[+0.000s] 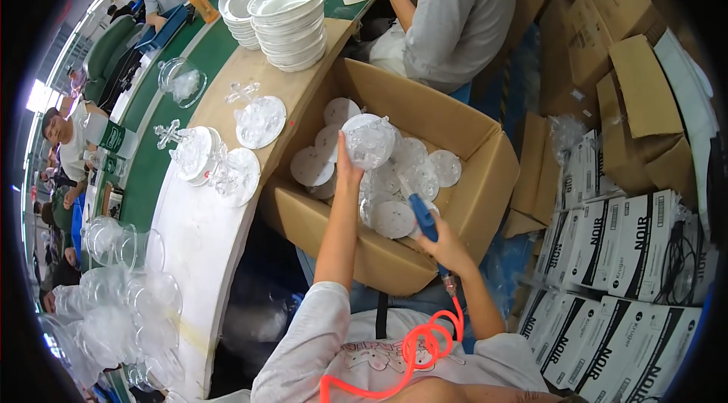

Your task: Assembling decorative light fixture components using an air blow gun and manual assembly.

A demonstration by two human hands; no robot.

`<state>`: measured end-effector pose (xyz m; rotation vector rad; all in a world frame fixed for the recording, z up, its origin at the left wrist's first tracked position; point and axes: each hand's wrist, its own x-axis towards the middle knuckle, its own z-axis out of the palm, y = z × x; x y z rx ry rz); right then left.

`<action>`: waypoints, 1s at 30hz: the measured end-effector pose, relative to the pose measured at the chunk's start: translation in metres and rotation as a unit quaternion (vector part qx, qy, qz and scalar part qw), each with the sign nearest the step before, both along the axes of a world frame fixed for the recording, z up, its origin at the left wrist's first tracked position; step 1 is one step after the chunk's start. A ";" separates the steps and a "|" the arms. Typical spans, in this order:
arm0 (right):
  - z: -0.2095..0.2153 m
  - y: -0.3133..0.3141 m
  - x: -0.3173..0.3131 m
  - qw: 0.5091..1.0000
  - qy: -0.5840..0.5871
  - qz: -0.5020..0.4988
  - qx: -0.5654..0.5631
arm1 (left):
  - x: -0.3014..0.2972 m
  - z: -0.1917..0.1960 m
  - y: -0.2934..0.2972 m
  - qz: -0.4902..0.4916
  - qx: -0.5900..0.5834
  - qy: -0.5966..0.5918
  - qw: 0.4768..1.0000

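Observation:
My left hand (348, 166) is closed on the edge of a round white disc with a clear plastic piece (369, 141) on it, held up over an open cardboard box (485, 175). In my right hand (446, 245) is a blue air blow gun (422, 215), its thin nozzle tilted up and left toward the box's contents. A coiled red hose (394, 392) runs from the gun's lower end across my lap. Several similar white discs (312, 166) with clear parts lie heaped inside the box.
On the curved bench (189, 228) at left stand white discs with clear ornaments (260, 121) and stacks of white bowls (288, 24). Clear plastic domes (136, 312) crowd its near end. A co-worker (462, 16) sits beyond the box. Cartons (599, 251) are piled at right.

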<state>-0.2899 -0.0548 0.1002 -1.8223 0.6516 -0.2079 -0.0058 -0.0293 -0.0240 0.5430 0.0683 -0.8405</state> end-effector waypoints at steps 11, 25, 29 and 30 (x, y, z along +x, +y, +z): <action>-0.010 -0.008 -0.008 0.997 0.018 0.047 -0.066 | -0.010 0.006 -0.010 -0.054 0.033 -0.015 0.998; 0.019 0.011 -0.033 0.942 -0.113 -0.111 0.296 | -0.066 0.130 0.175 0.179 -0.002 -0.045 0.983; 0.012 0.017 -0.025 0.929 -0.129 -0.125 0.325 | -0.060 0.149 0.270 0.411 0.116 -0.006 0.904; 0.013 0.020 -0.022 0.922 -0.147 -0.129 0.334 | -0.050 0.148 0.290 0.434 0.113 -0.019 0.894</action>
